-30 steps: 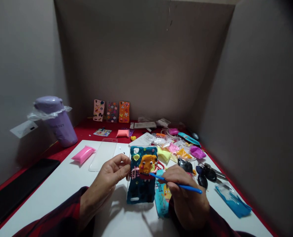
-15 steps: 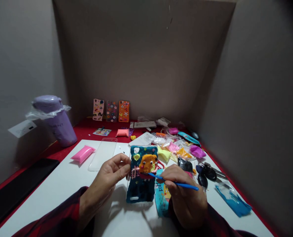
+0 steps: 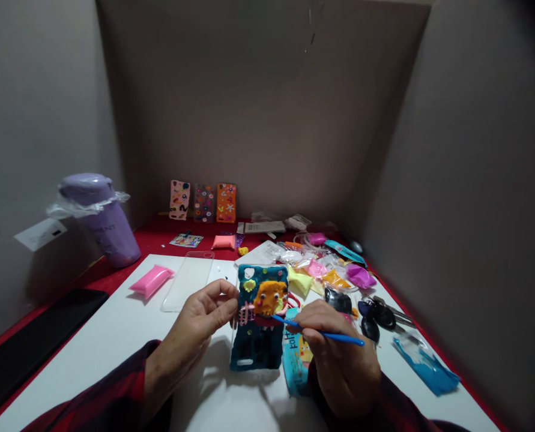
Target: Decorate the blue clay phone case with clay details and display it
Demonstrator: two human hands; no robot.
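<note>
A phone case [image 3: 257, 345] covered in dark teal clay is held tilted up above the white board. Its left edge is pinched between the thumb and fingers of my left hand [image 3: 206, 318]. An orange clay face [image 3: 271, 298] with small eyes sits on the case, with pink and yellow-green clay bits around it. My right hand [image 3: 339, 354] grips a thin blue tool [image 3: 339, 338] like a pen. The tool's tip touches or nearly touches the lower edge of the orange face. Behind the case and my right hand, a light blue packet [image 3: 294, 372] is partly hidden.
A clear case [image 3: 187, 282] and pink clay packet [image 3: 152, 281] lie left. A purple bottle [image 3: 107, 225] stands far left. Three decorated cases [image 3: 204, 203] lean at the back. Clay packets [image 3: 314, 267], scissors [image 3: 382, 315] and a blue wrapper [image 3: 429, 365] lie right.
My right hand and the end of the blue tool have shifted very slightly to the right. My left hand and the case look almost unmoved.
</note>
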